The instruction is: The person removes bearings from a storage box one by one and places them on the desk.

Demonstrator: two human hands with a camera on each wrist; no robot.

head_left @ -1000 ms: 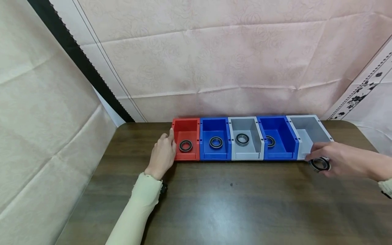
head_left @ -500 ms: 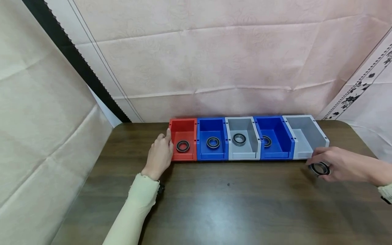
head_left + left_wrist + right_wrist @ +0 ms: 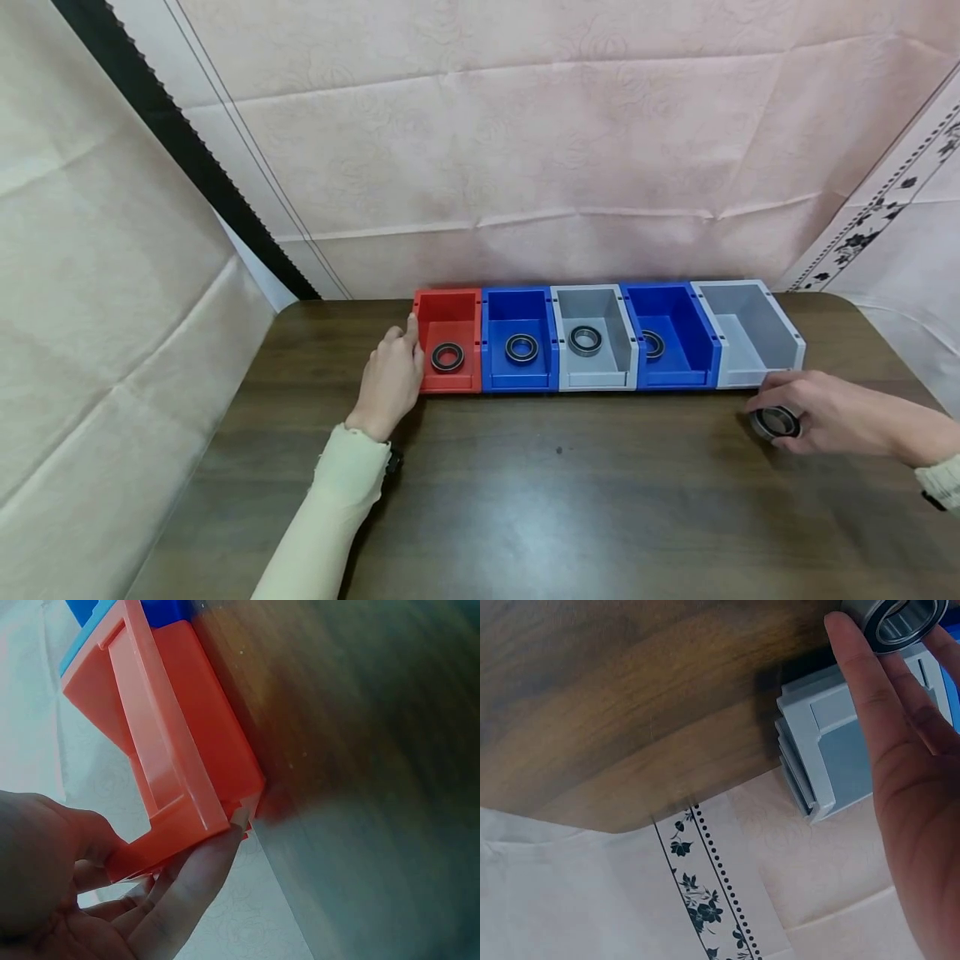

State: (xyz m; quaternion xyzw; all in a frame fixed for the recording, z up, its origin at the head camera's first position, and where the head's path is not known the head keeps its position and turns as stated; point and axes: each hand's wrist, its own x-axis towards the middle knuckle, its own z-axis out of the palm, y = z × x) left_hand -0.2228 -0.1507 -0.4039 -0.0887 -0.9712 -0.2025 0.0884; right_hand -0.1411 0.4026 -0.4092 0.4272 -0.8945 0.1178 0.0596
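Observation:
My left hand (image 3: 388,379) is at the left side of the red bin (image 3: 450,300). In the left wrist view its thumb and fingers (image 3: 199,881) pinch the red bin's side wall. A ball bearing (image 3: 447,357) lies in the red bin. My right hand (image 3: 832,415) grips another bearing (image 3: 775,423) by its rim, tilted, just in front of the right-hand grey bin (image 3: 757,329). In the right wrist view, fingers (image 3: 862,682) hold the bearing's outer ring. No bearing shows inside that grey bin.
Between the outer bins stand a blue bin (image 3: 521,302), a grey bin (image 3: 592,296) and another blue bin (image 3: 667,300), each with one bearing inside. The row stands near the back edge of the brown wooden table (image 3: 555,517). Cloth (image 3: 525,167) hangs behind it.
My right hand has moved down and slightly left with the bearing, away from the right-hand grey bin. My left hand keeps its place at the red bin. The head view has shifted slightly.

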